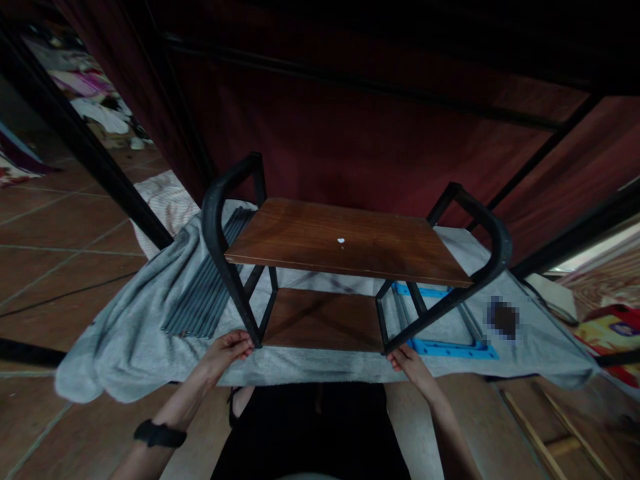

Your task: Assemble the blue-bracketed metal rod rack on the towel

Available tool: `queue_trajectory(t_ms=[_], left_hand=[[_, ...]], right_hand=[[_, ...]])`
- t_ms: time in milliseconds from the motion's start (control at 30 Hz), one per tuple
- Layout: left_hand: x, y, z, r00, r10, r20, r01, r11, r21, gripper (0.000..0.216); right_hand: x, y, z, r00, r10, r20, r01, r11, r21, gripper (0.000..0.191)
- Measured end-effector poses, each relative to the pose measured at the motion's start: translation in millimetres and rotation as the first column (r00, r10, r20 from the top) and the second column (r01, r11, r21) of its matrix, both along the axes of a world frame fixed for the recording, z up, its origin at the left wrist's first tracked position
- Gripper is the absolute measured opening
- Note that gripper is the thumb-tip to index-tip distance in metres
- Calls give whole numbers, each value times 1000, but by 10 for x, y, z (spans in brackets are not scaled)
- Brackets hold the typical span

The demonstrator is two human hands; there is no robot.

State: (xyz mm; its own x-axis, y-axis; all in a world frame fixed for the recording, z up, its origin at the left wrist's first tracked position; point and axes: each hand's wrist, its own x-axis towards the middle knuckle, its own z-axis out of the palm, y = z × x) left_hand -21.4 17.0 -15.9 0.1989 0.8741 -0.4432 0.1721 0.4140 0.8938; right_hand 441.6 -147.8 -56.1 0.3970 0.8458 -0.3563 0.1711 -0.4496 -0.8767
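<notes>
A small two-tier shelf with brown wood-grain boards and black metal side frames stands on a grey cloth. A small white mark shows on its top board. My left hand is closed, its fingertips pinching the lower front left corner of the shelf. At the lower front right corner, my right hand is closed on the frame, its fingers partly hidden. Beside the shelf on the left lie several grey rods in a row. Behind its right side is a flat blue-edged frame, partly covered from view.
A dark, pixelated item lies on the cloth at the right. A dark red curtain hangs behind, among black metal bars. A wooden frame is low at the right on the tiled floor.
</notes>
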Motion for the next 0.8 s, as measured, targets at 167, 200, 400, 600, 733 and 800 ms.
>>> queue_trajectory(t_ms=[167,200,400,600,733,800], left_hand=[[4,-5,-19,1000,4,-14,-4,1000,27,50],[4,-6,-20,1000,4,-17,-4,999,33,51],[26,-20,-2,999,-2,-36,5,998,61,54],[29,-29,-2,999,29,-30,-28,999,43,56],[6,-31,3,1000,8,-25,-7,999,50,52],[-3,-28,-7,999,8,-34,-6,998,58,52]], right_hand=[[-24,22,41,1000,-2,17,3,1000,-24,21],[-26,32,51,1000,2,14,-1,1000,-32,21],[-53,104,119,999,3,45,2,995,-98,29],[-67,73,162,1000,-11,16,12,998,-64,32],[-66,-11,135,1000,-9,-10,9,1000,17,35],[-80,-36,122,1000,-15,-14,15,999,40,34]])
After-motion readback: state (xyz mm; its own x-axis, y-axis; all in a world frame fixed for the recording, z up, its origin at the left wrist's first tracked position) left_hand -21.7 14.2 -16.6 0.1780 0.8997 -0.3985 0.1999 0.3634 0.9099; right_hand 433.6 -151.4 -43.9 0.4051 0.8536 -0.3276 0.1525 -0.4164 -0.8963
